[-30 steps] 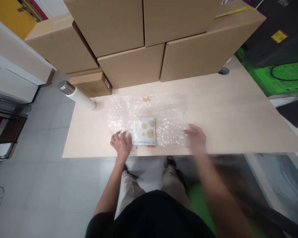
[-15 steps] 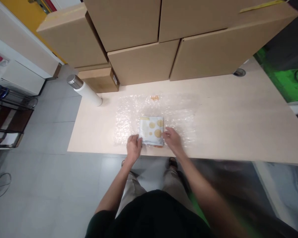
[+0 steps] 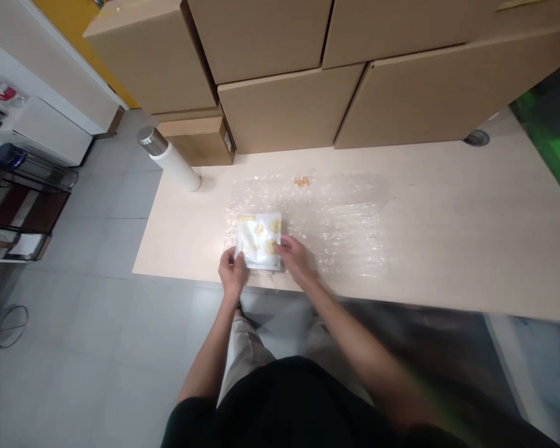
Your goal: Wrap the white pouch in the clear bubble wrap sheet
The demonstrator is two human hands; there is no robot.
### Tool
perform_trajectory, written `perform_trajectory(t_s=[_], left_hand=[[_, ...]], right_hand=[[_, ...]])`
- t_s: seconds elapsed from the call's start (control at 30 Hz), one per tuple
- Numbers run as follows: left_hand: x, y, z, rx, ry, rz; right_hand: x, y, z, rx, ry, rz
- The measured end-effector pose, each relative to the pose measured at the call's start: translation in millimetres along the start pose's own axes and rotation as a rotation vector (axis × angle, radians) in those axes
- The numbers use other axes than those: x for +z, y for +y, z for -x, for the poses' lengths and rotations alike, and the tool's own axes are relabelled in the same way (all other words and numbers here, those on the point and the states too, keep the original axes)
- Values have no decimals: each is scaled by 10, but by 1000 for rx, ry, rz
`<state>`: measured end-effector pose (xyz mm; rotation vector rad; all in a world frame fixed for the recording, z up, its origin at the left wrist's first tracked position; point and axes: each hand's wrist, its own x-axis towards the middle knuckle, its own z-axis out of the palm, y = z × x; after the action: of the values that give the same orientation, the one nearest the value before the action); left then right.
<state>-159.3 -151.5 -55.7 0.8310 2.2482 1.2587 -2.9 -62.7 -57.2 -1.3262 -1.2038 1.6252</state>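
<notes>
Between my hands is a flat, square white packet with yellow round patches, glossy like plastic wrap; its contents are hidden. My left hand pinches its lower left corner, thumb on top. On the opposite edge, the fingers of my right hand close on the packet's right side. Underneath and to the right spreads a sheet of clear bubble wrap with a small orange mark near its far edge.
The wrap lies on a pale wooden table. A white bottle with a metal cap stands at the left, beside a small carton. Large cardboard boxes are stacked along the back. A rack stands on the floor at left.
Both hands have moved left with the packet, from the middle of the bubble wrap to its left part. The view has shifted slightly, while the bottle and boxes keep their places.
</notes>
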Motion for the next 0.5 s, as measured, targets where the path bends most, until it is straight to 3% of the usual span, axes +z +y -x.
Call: perform_trajectory(t_s=[0.17,0.23,0.3,0.4,0.5], left_hand=[[-92,-98,-182,-38,83,-179],[-107,-79,-194,-55,151,-297],[-129,-45,-200,-86,183,-460],[-194,8,-234,-133,81,-549],[-271,81,-260,-119,-25,-433]], right_hand=[[241,93,-136,-3,-31,156],[275,87,-119,-110,4,272],[310,70,-69,-316,5,486],[375,47,29,-570,-131,817],[424,39,86,-585,-179,928]])
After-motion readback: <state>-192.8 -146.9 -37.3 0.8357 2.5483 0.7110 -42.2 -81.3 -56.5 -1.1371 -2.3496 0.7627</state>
